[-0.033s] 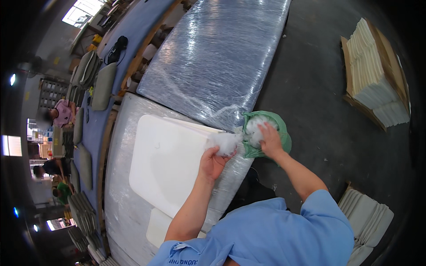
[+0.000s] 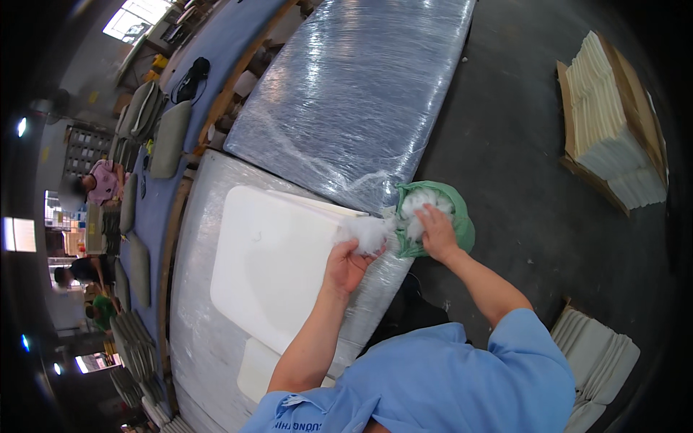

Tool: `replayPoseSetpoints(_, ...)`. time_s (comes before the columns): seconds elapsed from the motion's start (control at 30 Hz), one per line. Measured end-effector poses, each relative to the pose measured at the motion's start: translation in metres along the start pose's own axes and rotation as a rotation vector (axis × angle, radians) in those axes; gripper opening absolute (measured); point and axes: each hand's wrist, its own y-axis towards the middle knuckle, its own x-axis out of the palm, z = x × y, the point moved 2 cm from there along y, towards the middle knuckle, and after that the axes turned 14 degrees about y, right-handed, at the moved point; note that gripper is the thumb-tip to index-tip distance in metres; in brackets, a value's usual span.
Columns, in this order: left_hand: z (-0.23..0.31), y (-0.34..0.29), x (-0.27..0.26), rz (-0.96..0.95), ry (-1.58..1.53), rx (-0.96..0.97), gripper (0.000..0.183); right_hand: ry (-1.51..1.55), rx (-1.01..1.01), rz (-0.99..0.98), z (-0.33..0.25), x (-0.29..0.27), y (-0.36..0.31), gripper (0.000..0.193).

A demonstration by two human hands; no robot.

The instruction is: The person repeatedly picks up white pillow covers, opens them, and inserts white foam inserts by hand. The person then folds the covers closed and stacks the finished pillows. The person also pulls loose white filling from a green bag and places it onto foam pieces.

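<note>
My left hand [image 2: 346, 267] is closed around a tuft of white fibre stuffing [image 2: 367, 232], held over the corner of a white cushion pad [image 2: 271, 267]. To its right, a green bag [image 2: 464, 227] hangs open by the edge of the work surface, with more white fluff [image 2: 427, 196] in its mouth. My right hand [image 2: 438, 234] reaches into that mouth, its fingers bent into the fluff and pinching some of it. The fingertips are partly hidden in the fibre.
Plastic-wrapped slabs [image 2: 339, 94] form the surface before me. On the floor to the right stand a stack of white sheets [image 2: 603, 115] in cardboard and another pale stack [image 2: 592, 353]. Along a blue table [image 2: 155, 238] at left lie grey-green cushions [image 2: 171, 141]; several people work beyond it.
My right hand has shifted slightly down within the bag's mouth, pulling at the fluff, which has changed shape. My left hand and its tuft stay almost still.
</note>
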Motion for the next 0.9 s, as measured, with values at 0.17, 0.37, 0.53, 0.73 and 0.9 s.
replayPoseSetpoints(0.17,0.003,-0.007,0.008,-0.048,0.068,0.044,0.063,-0.284,0.325,-0.501,0.023,0.032,0.014,0.055)
replayPoseSetpoints(0.37,0.011,-0.034,-0.002,0.080,0.061,0.071,0.063,-0.029,0.222,-0.267,0.006,0.014,0.032,0.059)
replayPoseSetpoints(0.53,0.009,-0.044,-0.010,0.082,0.009,0.089,0.055,0.015,0.114,0.041,-0.027,-0.017,0.014,0.058)
replayPoseSetpoints(0.73,-0.002,-0.047,-0.014,0.074,-0.051,0.045,0.042,0.374,0.014,0.128,-0.073,-0.012,-0.005,0.058)
replayPoseSetpoints(0.9,-0.009,-0.058,-0.025,0.113,0.034,0.019,0.043,0.810,0.101,0.029,-0.105,-0.011,-0.008,0.046)
